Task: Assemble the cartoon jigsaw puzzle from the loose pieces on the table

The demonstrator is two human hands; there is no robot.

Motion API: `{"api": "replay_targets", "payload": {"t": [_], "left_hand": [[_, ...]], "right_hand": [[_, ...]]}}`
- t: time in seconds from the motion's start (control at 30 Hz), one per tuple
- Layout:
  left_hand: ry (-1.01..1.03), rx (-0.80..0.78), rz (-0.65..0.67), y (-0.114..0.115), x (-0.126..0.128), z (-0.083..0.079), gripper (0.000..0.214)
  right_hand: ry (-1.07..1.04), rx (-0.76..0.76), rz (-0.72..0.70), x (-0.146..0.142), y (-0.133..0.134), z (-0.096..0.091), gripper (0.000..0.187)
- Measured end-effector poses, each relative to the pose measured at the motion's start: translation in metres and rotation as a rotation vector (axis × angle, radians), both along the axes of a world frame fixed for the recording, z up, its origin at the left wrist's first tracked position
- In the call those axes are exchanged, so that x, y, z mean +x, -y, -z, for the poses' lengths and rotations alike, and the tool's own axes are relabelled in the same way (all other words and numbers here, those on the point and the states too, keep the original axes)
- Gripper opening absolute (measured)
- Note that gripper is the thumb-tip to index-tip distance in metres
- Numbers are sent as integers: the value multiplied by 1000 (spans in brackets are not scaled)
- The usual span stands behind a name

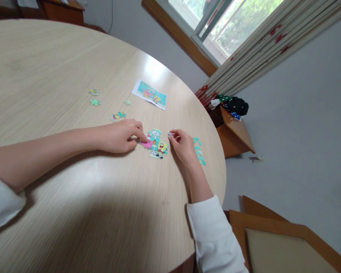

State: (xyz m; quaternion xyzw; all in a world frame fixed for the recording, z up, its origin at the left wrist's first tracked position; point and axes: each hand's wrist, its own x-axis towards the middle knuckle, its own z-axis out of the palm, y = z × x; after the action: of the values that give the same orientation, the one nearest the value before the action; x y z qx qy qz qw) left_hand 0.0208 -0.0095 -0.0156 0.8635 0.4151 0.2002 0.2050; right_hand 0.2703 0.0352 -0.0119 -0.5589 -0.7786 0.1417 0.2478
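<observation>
the puzzle (155,147) lies flat on the table (74,204), between your two hands and only partly built. by the look of it, the middle is done: a pink figure, a tall pale one and a yellow one sit joined side by side. what's left looks like mostly surround; its outline is jagged and stepped, short of the full scene on the picture sheet (153,94). rough call: about halfway.

your right hand (184,147) has thumb and forefinger clamped on a small piece (170,134), just off the puzzle's upper right side, apart from it. piece's print mostly hidden by the fingertips. that wrist bends in toward the puzzle, forearm slanting up from the lower right.

your left hand (122,135) grips nothing: palm down, forefinger reaching out with its tip on the pink figure, thumb apart from it, other fingers curled. left forearm lies long and low across the table, wrist about straight.

more not placed: a column of loose pieces (199,153) just beyond your right hand, mostly light blue, exact count unclear. past your left hand, a few scattered pieces (95,102) lie near the sheet's left, some in close pairs; can't tell if those are linked.
</observation>
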Motion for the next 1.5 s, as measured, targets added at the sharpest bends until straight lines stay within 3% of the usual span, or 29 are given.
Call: {"api": "replay_targets", "payload": {"t": [0.23, 0.9, 1.5], "left_hand": [[38, 7, -72, 1, 1, -5, 34], [19, -2, -50, -1, -1, -2, 36], [17, 33, -67, 1, 1, -4, 30]], "right_hand": [[-1, 3, 7, 0, 0, 1, 16], [13, -21, 15, -3, 2, -3, 17], [-29, 7, 42, -6, 6, -4, 4]]}}
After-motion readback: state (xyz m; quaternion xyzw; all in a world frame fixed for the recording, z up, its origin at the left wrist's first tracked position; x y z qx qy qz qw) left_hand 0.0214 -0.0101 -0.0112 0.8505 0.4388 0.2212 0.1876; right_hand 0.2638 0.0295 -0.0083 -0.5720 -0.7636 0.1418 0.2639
